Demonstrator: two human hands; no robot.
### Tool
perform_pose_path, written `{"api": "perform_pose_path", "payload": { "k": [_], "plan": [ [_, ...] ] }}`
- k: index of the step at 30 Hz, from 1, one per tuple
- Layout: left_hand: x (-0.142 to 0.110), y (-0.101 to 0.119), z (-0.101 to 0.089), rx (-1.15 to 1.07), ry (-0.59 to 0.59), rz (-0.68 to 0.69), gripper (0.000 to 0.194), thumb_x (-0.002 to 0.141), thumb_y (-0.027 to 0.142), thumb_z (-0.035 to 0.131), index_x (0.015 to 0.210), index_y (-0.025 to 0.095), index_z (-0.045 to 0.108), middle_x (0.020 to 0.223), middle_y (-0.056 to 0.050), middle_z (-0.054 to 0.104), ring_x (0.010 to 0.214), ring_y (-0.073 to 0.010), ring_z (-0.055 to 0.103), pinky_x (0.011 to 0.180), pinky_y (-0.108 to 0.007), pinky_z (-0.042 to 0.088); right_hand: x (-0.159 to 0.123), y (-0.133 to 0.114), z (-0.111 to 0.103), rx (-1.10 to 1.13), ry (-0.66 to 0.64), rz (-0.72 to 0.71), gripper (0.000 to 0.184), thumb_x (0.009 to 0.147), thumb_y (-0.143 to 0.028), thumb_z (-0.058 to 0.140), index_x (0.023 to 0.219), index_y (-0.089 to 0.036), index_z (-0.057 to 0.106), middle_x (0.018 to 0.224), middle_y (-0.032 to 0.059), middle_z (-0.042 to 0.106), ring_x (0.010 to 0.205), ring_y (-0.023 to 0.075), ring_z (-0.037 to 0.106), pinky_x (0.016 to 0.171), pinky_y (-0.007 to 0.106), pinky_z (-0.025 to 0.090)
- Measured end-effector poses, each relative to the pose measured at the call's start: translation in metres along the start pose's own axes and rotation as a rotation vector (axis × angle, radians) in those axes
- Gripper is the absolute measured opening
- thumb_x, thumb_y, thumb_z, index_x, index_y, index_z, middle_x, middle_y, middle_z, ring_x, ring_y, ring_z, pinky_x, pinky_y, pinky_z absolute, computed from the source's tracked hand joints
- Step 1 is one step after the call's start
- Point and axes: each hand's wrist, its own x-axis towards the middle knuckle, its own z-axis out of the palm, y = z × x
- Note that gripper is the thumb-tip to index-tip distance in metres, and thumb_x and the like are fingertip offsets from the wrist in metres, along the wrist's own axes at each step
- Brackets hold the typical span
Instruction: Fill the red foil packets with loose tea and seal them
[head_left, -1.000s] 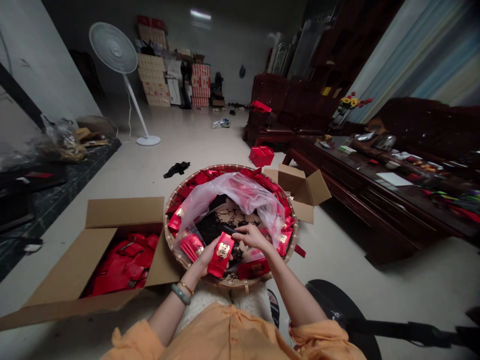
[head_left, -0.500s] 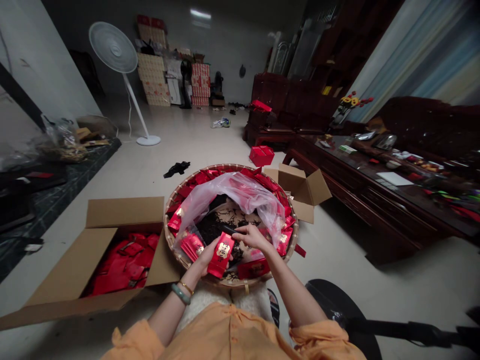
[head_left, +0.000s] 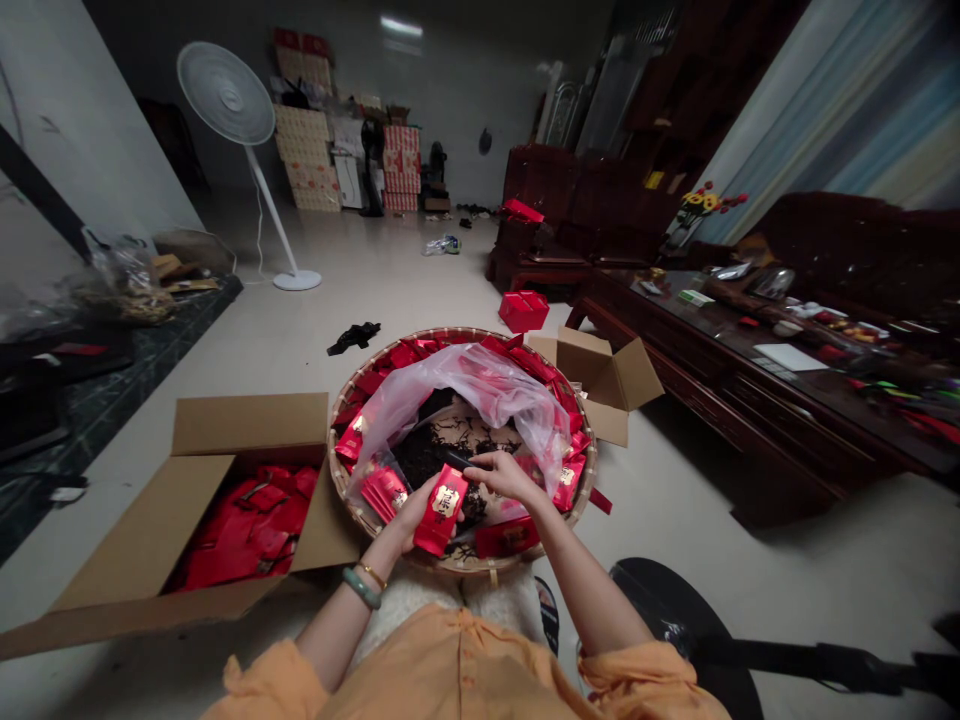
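Both hands match the frame from half a second earlier almost exactly: the red packet [head_left: 439, 512], the dark slim object [head_left: 456, 460] and the fingers around them show no clear shift, and the basket [head_left: 589, 480] has stayed where it was. The left forearm reaches up and inward from the lower left, a green bangle [head_left: 361, 588] and a gold bracelet [head_left: 372, 575] at its wrist; the right forearm slants in from the lower right, its hand farther forward. The left hand [head_left: 411, 516] is partly closed around the red packet, which is tilted with its gold label facing up, over the near part of the basket. The right hand [head_left: 501, 474] has its fingers bent and pointing left, gripping the end of the dark slim object just by the packet's upper end; whether the object touches the packet cannot be told. Inside the basket, dark loose leaves [head_left: 420, 452] lie in a clear plastic bag [head_left: 480, 375], with more red packets [head_left: 384, 492] around it. An open cardboard box [head_left: 139, 525] holding red packaging [head_left: 251, 525] is beside the basket on the left.
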Motion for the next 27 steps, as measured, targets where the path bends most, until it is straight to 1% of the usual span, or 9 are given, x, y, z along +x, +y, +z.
{"api": "perform_pose_path", "payload": {
  "k": [4,6,10,13,16,18,20,23,27],
  "plan": [
    [0.003,-0.001,-0.003,-0.002,0.026,0.015,0.060,0.077,0.066,0.042,0.087,0.010,0.061,0.059,-0.008,0.067,0.042,-0.0175,0.060,0.041,-0.026,0.045,-0.001,0.002,-0.002,0.020,0.029,0.022,0.046,0.078,-0.049,0.055,0.109,-0.016,0.062,0.068,0.0006,0.061,0.046,0.0085,0.048,0.042,0.019,0.037],
    [0.003,0.000,-0.005,-0.014,0.050,0.033,0.060,0.078,0.065,0.041,0.087,0.010,0.061,0.059,-0.008,0.067,0.042,-0.0178,0.060,0.041,-0.026,0.046,0.000,0.007,-0.006,-0.041,0.114,0.024,0.047,0.079,-0.049,0.054,0.112,-0.016,0.060,0.075,0.0027,0.064,0.052,0.0108,0.053,0.047,0.021,0.040],
    [-0.001,0.002,-0.005,-0.021,0.072,0.047,0.059,0.079,0.065,0.040,0.088,0.010,0.061,0.061,-0.009,0.067,0.043,-0.0181,0.061,0.040,-0.026,0.045,0.003,0.028,-0.017,-0.361,0.356,0.101,0.046,0.077,-0.048,0.058,0.110,-0.015,0.060,0.097,0.0109,0.066,0.084,0.0208,0.061,0.070,0.027,0.044],
    [-0.005,0.004,-0.001,-0.015,0.037,0.031,0.058,0.081,0.064,0.038,0.086,0.010,0.061,0.062,-0.008,0.068,0.043,-0.0166,0.060,0.040,-0.024,0.045,0.001,0.047,-0.020,-0.606,0.366,0.254,0.046,0.077,-0.047,0.058,0.109,-0.013,0.059,0.098,0.0148,0.065,0.093,0.0253,0.059,0.076,0.030,0.042],
    [-0.007,0.005,0.002,0.005,0.026,0.032,0.057,0.082,0.062,0.037,0.082,0.011,0.061,0.060,-0.008,0.067,0.042,-0.0155,0.059,0.040,-0.023,0.044,-0.001,0.055,-0.016,-0.732,0.375,0.287,0.045,0.077,-0.044,0.060,0.109,-0.012,0.059,0.104,0.0172,0.063,0.101,0.0275,0.055,0.082,0.032,0.039],
    [-0.007,0.005,0.004,0.017,0.023,0.030,0.057,0.081,0.063,0.038,0.081,0.011,0.060,0.060,-0.008,0.067,0.042,-0.0156,0.059,0.041,-0.023,0.044,-0.001,0.050,-0.010,-0.714,0.442,0.230,0.040,0.081,-0.042,0.056,0.109,-0.013,0.060,0.107,0.0173,0.061,0.104,0.0269,0.053,0.086,0.032,0.038],
    [-0.005,0.003,0.005,0.031,0.019,0.024,0.058,0.079,0.065,0.040,0.081,0.011,0.060,0.060,-0.008,0.067,0.042,-0.0155,0.059,0.041,-0.023,0.044,0.002,0.038,-0.003,-0.583,0.492,0.092,0.035,0.087,-0.040,0.047,0.106,-0.015,0.062,0.105,0.0146,0.062,0.101,0.0234,0.054,0.087,0.031,0.038],
    [0.000,0.000,0.004,0.061,0.006,0.013,0.063,0.076,0.069,0.040,0.085,0.010,0.061,0.059,-0.007,0.067,0.041,-0.0158,0.059,0.040,-0.023,0.044,0.011,0.017,0.012,-0.287,0.442,-0.186,0.030,0.088,-0.039,0.045,0.099,-0.019,0.064,0.096,0.0070,0.066,0.088,0.0169,0.058,0.079,0.026,0.041],
    [0.003,-0.004,0.001,0.088,-0.003,-0.016,0.068,0.074,0.072,0.040,0.091,0.009,0.061,0.060,-0.008,0.067,0.043,-0.0172,0.060,0.042,-0.025,0.045,0.021,0.002,0.028,-0.112,0.396,-0.248,0.022,0.082,-0.037,0.055,0.077,-0.019,0.067,0.073,0.0017,0.066,0.065,0.0135,0.057,0.061,0.022,0.040]
  ]
}}
